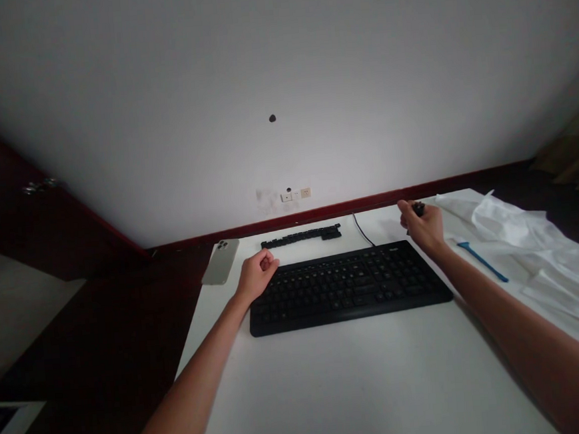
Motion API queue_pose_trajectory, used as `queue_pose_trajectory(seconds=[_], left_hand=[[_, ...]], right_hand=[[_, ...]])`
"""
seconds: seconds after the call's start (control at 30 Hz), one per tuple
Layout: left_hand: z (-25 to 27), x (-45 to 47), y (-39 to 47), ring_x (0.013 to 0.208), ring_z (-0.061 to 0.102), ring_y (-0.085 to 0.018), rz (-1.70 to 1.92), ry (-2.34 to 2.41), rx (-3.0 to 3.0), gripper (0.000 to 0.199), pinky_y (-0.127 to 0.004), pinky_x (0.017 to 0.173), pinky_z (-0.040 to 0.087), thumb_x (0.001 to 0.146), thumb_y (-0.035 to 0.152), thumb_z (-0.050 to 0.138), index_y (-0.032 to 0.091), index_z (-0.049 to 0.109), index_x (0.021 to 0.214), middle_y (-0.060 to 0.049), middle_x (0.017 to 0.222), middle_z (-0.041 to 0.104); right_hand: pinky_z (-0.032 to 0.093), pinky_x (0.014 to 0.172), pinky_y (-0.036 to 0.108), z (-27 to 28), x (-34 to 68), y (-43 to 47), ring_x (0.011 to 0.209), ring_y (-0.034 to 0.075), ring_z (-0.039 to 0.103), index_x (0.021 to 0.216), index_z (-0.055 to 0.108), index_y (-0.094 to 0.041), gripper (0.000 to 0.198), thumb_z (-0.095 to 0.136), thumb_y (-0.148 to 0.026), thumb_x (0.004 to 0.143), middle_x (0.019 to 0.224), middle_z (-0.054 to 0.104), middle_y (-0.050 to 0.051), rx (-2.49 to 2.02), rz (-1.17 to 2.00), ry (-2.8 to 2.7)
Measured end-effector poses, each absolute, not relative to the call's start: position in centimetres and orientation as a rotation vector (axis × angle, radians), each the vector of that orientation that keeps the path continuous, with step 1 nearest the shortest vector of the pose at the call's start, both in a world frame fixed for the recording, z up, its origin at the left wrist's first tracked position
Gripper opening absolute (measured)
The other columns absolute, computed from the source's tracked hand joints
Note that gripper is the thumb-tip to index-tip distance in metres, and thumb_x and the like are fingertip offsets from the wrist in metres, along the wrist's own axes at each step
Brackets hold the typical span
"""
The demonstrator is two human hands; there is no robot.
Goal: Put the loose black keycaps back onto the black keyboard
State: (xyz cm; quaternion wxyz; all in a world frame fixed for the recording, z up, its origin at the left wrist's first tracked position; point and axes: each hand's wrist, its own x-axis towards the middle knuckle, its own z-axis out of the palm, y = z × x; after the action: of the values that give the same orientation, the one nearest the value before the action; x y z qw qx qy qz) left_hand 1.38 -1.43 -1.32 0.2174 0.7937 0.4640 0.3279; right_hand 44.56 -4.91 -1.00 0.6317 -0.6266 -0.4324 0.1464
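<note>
A black wired keyboard (348,286) lies on the white table, and its upper keys show paler spots where keycaps seem to be off. My left hand (258,274) rests at the keyboard's upper left corner, fingers curled in, with nothing visible in them. Beyond the keyboard's upper right corner, my right hand (423,225) is closed round a small dark object (418,208). Its kind is mostly hidden by the fingers. Loose black keycaps (301,237) stand in a row behind the keyboard.
A phone (221,262) lies at the table's left edge. To the right are a thin blue tool (482,260) and crumpled white sheeting (521,225). The keyboard's cable (363,230) runs off the back edge. Wall sockets (296,194) sit beyond the table (372,377).
</note>
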Motion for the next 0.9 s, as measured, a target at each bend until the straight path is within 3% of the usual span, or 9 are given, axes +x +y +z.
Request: queue_pose_trajectory(seconds=[0.2, 0.3, 0.43, 0.57, 0.9], left_hand=[[1.7, 3.4, -4.3, 0.084, 0.060, -0.021, 0.884, 1.213, 2.608, 0.016, -0.033, 0.079, 0.044, 0.095, 0.033, 0.057, 0.022, 0.063, 0.085, -0.004, 0.082, 0.067], [2.3, 5.5, -6.9, 0.098, 0.063, -0.023, 0.803, 0.994, 2.704, 0.021, -0.040, 0.092, 0.046, 0.095, 0.039, 0.058, 0.022, 0.068, 0.104, -0.006, 0.102, 0.073], [2.0, 7.7, -9.6, 0.134, 0.050, -0.028, 0.556, 0.633, 2.813, 0.057, -0.046, 0.114, 0.038, 0.091, 0.053, 0.062, 0.025, 0.055, 0.140, -0.007, 0.143, 0.060], [1.2, 8.2, -10.3, 0.148, 0.036, -0.032, 0.356, 0.550, 2.841, 0.075, -0.051, 0.120, 0.031, 0.087, 0.069, 0.058, 0.030, 0.046, 0.151, -0.005, 0.160, 0.042], [0.5, 8.2, -10.1, 0.150, 0.033, -0.028, 0.287, 0.579, 2.862, 0.066, -0.050, 0.122, 0.030, 0.095, 0.064, 0.052, 0.032, 0.044, 0.152, -0.002, 0.161, 0.040]], right_hand=[[0.035, 0.047, 0.028, -1.5, 44.1, -5.0, 0.048, 0.013, 0.045, 0.059, 0.049, -0.022, 0.049, 0.064, -0.060, 0.086, 0.053, 0.050, -0.001, -1.518, 0.323, -1.020], [0.034, 0.047, 0.028, -1.9, 44.2, -4.8, 0.048, 0.013, 0.043, 0.057, 0.048, -0.022, 0.052, 0.061, -0.062, 0.087, 0.051, 0.049, -0.001, -1.549, 0.317, -1.038], [0.034, 0.048, 0.028, -2.3, 44.4, -4.7, 0.048, 0.013, 0.043, 0.056, 0.046, -0.022, 0.054, 0.059, -0.062, 0.089, 0.050, 0.049, -0.001, -1.551, 0.297, -1.047], [0.036, 0.049, 0.028, -2.3, 44.3, -4.7, 0.049, 0.014, 0.046, 0.056, 0.047, -0.022, 0.053, 0.060, -0.062, 0.088, 0.050, 0.052, 0.000, -1.561, 0.275, -1.059], [0.038, 0.047, 0.026, -2.7, 44.3, -4.4, 0.049, 0.013, 0.045, 0.058, 0.048, -0.022, 0.051, 0.063, -0.061, 0.087, 0.051, 0.052, 0.000, -1.528, 0.309, -1.043]])
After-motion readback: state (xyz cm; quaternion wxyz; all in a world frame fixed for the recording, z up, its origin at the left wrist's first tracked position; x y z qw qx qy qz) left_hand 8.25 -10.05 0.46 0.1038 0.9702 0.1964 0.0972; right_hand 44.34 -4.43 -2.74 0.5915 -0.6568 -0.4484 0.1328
